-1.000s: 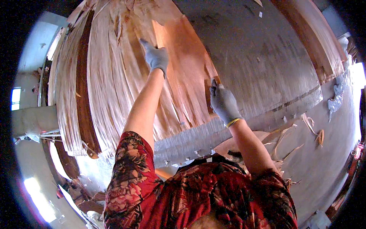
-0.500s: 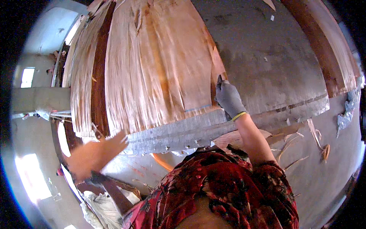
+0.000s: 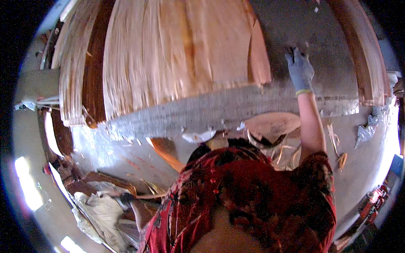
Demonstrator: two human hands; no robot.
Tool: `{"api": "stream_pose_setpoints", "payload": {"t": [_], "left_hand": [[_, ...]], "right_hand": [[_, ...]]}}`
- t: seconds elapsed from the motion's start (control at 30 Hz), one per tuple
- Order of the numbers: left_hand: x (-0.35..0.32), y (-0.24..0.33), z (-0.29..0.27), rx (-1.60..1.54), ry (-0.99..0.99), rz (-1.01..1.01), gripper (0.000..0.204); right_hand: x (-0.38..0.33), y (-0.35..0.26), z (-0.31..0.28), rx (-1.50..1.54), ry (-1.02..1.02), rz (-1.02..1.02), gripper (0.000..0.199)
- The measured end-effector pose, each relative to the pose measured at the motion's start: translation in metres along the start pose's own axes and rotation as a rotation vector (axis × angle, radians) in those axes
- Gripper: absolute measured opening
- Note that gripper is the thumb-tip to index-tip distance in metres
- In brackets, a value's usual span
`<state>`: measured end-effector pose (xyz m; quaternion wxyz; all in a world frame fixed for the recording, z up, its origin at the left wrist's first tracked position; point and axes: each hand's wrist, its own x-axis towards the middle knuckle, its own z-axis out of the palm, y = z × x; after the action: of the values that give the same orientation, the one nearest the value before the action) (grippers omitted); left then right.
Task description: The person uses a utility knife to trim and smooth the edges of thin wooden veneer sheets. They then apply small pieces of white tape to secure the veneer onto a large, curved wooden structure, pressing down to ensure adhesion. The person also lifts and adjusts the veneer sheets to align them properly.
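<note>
The right hand in a grey-blue glove with a yellow cuff (image 3: 300, 69), upper right of the frame, is over the dark grey, worn tabletop (image 3: 329, 55); whether its grip pinches anything I cannot tell. The left hand (image 3: 125, 198), dark and blurred at lower left, has an unreadable grip too, near a pale crumpled bundle (image 3: 101, 213) whose contents, if any, are hidden. The broad pale-tan wood veneer sheets (image 3: 168, 50) lie on the tabletop at upper centre, a dark reddish-brown strip (image 3: 95, 67) to their left; more brown veneer (image 3: 371, 63) lies at upper right. The red floral shirt (image 3: 261, 194) blocks the lower middle. Clear crumpled plastic (image 3: 367, 131) is at right.
</note>
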<state>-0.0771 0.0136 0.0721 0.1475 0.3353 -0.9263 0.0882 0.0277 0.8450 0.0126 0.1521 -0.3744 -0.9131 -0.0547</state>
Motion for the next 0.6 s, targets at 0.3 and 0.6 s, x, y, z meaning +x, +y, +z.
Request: {"api": "stream_pose_setpoints", "payload": {"t": [0.3,0.6], "left_hand": [[0.065,-0.031,0.079,0.063,0.068,0.16,0.071],[0.116,-0.061,0.198,-0.09,-0.062,0.269,0.105]], "right_hand": [[-0.085,-0.068,-0.092,0.164,0.148,-0.178,0.033],[-0.326,-0.296,-0.08,1.209,-1.182,0.356,0.019]]}}
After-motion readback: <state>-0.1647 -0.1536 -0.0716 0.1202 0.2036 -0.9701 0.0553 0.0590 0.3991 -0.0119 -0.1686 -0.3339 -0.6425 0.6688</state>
